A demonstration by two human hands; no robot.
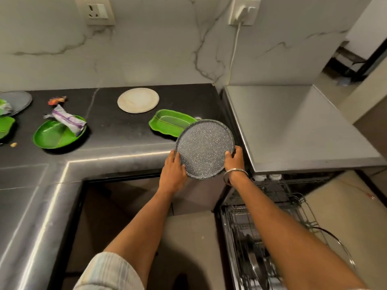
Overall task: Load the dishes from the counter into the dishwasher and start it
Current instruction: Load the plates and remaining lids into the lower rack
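Observation:
A round grey speckled plate (204, 147) is held tilted in the air just off the counter's front right corner. My left hand (172, 172) grips its lower left rim and my right hand (234, 160) grips its right rim. On the dark counter (117, 135) behind it lie a green leaf-shaped dish (170, 122) and a white round plate (138, 100). Farther left is a green divided plate (56, 135) with a crumpled wrapper (67, 120) on it. The dishwasher (293, 126) stands to the right, its wire rack (261, 237) pulled out below with some dishes inside.
At the far left edge are another grey plate (17, 101) and a green dish (5, 126). A small orange scrap (56, 100) lies on the counter. A white cable (233, 51) runs down the marble wall from a plug. A hoop of wire (339, 248) sticks out beside the rack.

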